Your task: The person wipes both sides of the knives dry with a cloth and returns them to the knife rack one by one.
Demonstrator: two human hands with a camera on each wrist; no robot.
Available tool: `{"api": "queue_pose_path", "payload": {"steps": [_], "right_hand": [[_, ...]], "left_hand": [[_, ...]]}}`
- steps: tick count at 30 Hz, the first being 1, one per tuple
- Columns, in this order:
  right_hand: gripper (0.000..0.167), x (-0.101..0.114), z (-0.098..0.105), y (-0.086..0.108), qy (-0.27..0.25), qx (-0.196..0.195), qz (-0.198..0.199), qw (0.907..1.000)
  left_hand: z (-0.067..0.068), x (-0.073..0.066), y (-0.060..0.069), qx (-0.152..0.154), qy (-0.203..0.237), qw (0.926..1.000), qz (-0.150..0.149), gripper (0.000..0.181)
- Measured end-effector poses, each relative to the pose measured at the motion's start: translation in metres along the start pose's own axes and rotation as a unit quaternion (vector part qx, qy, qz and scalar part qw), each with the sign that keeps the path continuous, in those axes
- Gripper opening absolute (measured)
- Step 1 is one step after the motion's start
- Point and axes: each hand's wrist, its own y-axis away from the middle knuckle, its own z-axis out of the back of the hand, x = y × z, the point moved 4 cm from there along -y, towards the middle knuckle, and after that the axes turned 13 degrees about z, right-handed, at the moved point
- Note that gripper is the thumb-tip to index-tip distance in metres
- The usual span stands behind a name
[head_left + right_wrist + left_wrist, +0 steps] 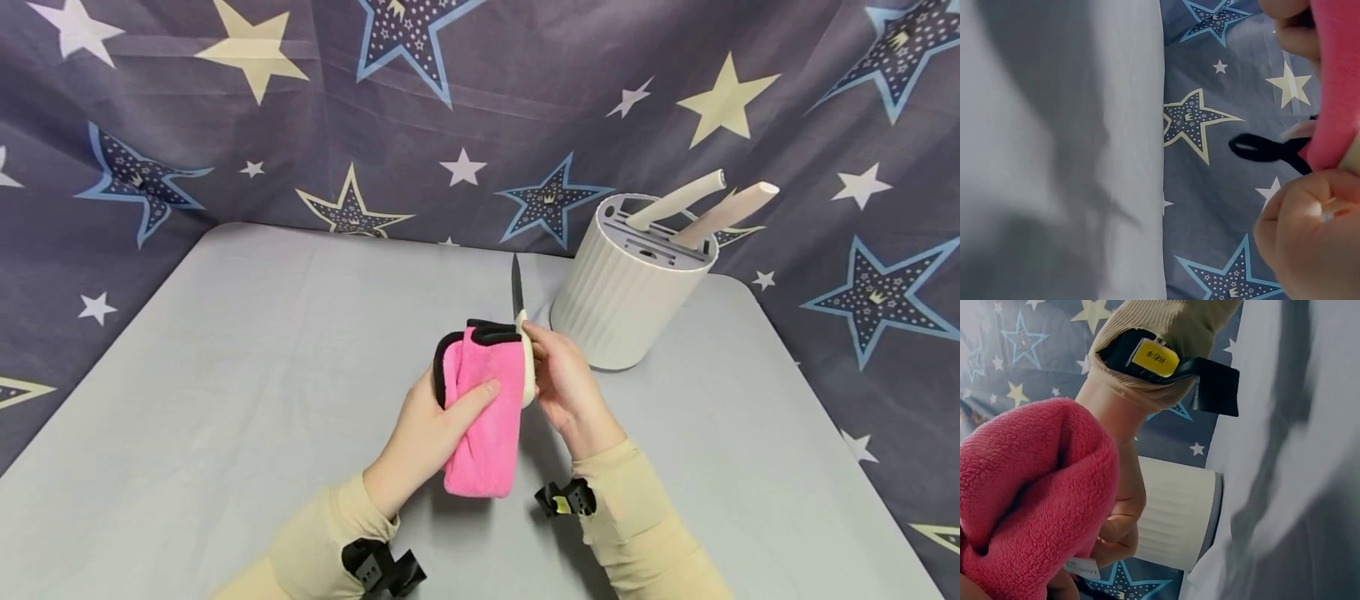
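A folded pink towel [487,417] with black edging is gripped in my left hand [431,433], the thumb lying across its front. Against the towel's right side, my right hand [566,387] holds a small knife [517,287] by its cream handle, the dark blade pointing up and away. Both hands are above the table. In the left wrist view the pink towel [1041,494] hides most of the left hand, and a white tag shows below it. The right wrist view shows the curled right hand [1316,231] beside the towel and its black loop [1260,149]; the blade is hidden there.
A white ribbed knife block [626,292] stands at the back right of the grey table [262,375]. Two knives sit in its slots, one with a cream handle [678,200], one with a pinkish handle [727,215]. A star-patterned curtain [465,125] hangs behind.
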Motion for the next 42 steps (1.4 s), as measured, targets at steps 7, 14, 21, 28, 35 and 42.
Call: {"api": "queue_pose_path", "payload": {"steps": [7, 14, 21, 28, 35, 42], "right_hand": [[0.022, -0.002, 0.006, -0.001, -0.002, -0.042, 0.008, 0.9991], [0.023, -0.002, 0.003, 0.001, -0.006, -0.020, 0.003, 0.9998], [0.016, -0.004, -0.001, 0.002, -0.035, -0.003, 0.006, 0.9994], [0.009, -0.007, -0.006, 0.002, -0.029, 0.039, 0.018, 0.9986], [0.017, -0.009, -0.012, 0.006, -0.039, 0.043, 0.025, 0.9980], [0.022, -0.013, -0.019, 0.010, -0.044, 0.026, 0.043, 0.9978]], "left_hand": [[0.006, -0.001, -0.006, 0.006, 0.044, 0.9981, 0.043, 0.031], [0.015, 0.000, -0.013, -0.011, 0.050, 0.9974, 0.051, 0.029], [0.021, 0.002, -0.022, -0.018, 0.050, 0.9972, 0.052, 0.030], [0.025, 0.004, -0.030, -0.034, 0.040, 0.9978, 0.041, 0.029], [0.028, 0.000, -0.039, -0.044, 0.028, 0.9979, 0.038, 0.031], [0.032, -0.005, -0.050, -0.059, -0.002, 0.9976, 0.036, 0.035]]}}
